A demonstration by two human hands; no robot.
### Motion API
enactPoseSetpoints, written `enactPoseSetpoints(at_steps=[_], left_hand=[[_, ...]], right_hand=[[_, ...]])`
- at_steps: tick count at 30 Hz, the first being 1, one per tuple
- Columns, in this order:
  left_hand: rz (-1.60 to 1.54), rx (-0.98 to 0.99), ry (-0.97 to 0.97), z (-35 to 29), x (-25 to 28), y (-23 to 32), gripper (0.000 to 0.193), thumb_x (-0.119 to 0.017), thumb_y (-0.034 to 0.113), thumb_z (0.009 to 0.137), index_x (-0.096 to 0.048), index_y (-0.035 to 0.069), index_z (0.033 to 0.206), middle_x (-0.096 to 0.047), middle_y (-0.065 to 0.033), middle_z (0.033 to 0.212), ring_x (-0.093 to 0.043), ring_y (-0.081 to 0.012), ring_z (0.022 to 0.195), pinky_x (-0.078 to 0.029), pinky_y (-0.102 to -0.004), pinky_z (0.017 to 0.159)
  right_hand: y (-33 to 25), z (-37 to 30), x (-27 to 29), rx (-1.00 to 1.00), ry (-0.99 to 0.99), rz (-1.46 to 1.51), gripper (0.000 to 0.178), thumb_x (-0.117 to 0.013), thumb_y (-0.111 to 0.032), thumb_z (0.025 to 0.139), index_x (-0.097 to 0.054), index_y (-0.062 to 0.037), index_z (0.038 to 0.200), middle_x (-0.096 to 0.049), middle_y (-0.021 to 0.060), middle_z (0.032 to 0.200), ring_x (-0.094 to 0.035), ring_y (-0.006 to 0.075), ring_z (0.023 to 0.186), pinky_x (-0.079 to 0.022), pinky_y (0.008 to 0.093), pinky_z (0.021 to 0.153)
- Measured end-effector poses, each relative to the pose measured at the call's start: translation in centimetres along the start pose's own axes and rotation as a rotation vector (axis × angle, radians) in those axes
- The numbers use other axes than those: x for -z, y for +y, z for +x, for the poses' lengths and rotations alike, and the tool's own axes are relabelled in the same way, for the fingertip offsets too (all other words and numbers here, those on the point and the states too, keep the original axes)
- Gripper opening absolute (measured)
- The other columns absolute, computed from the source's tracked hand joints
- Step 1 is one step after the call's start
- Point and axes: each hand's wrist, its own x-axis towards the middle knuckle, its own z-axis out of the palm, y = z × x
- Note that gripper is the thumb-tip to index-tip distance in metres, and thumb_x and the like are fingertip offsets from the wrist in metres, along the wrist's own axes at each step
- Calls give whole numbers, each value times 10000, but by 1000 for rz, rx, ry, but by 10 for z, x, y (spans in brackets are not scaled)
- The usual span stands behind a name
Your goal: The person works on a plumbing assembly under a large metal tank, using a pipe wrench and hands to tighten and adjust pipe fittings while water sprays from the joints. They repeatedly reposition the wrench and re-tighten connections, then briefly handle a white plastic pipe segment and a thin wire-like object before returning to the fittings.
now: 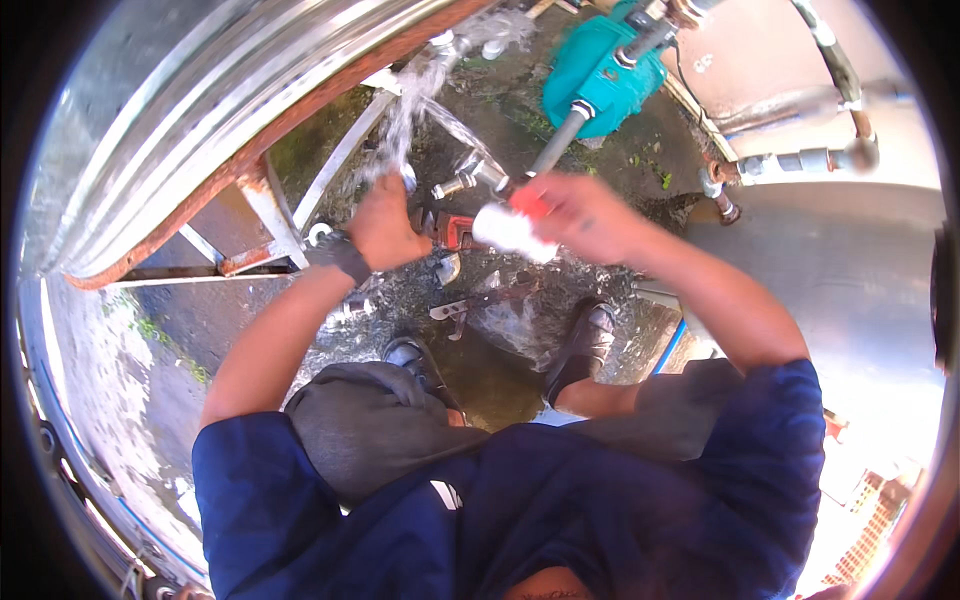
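Water spurts past the fingers of my left hand (385,225), which are curled at a small light fitting (408,178). What lies inside that grip is hidden by the spray, and my thumb points right, toward a red tool (457,232) on the wet ground. My right hand (590,215) is closed on a white-and-red piece (513,232), blurred by motion; its exact kind does not show. Just beyond it are metal pipe fittings (480,172) and a grey pipe (558,145) that runs up to a teal pump (603,85).
A corrugated metal sheet on a rusty frame (255,150) slopes along the left. Pliers (455,312) and other tools lie in shallow water between my feet. A large metal tank (830,270) stands at right, below wall pipes (800,162). A blue pipe (670,347) lies near my right foot.
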Motion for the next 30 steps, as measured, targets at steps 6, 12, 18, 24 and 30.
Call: enactPoseSetpoints(at_steps=[6,12,18,24,30], left_hand=[[136,16,-148,1,-103,-47,1190,-825,280,658,-125,-157,1516,-514,-303,1282,-567,-451,1164,-511,-477,969],[265,-49,-38,-6,-147,-71,1077,-791,280,724,-185,-123,1518,-496,-218,1248,-567,-378,1101,-514,-470,924],[276,-114,-55,-17,-106,-63,746,-756,292,788,-481,-19,1408,-489,-252,1290,-535,-421,1186,-505,-494,924],[-139,-198,-4,4,0,-18,436,-766,340,838,-709,-22,1075,-719,-152,848,-712,-318,784,-553,-411,725],[-407,-20,76,-13,59,37,600,-797,374,854,-630,-37,1258,-732,-138,1012,-708,-215,943,-560,-350,838]], right_hand=[[-18,69,96,-345,414,613,195,-524,-148,969,-582,19,1051,-681,173,946,-697,258,838,-575,360,723],[-12,115,109,-450,614,745,189,-514,-158,966,-528,7,1058,-664,158,944,-687,276,880,-584,395,767],[0,121,115,-459,541,789,193,-525,-183,967,-536,-6,1044,-654,149,955,-672,255,852,-583,376,764],[3,126,100,-384,509,701,199,-568,-173,941,-586,-16,1062,-662,136,900,-682,256,841,-576,402,771],[-27,127,69,-38,13,617,257,-606,-186,960,-601,-8,1146,-701,108,921,-703,191,759,-589,314,640]])
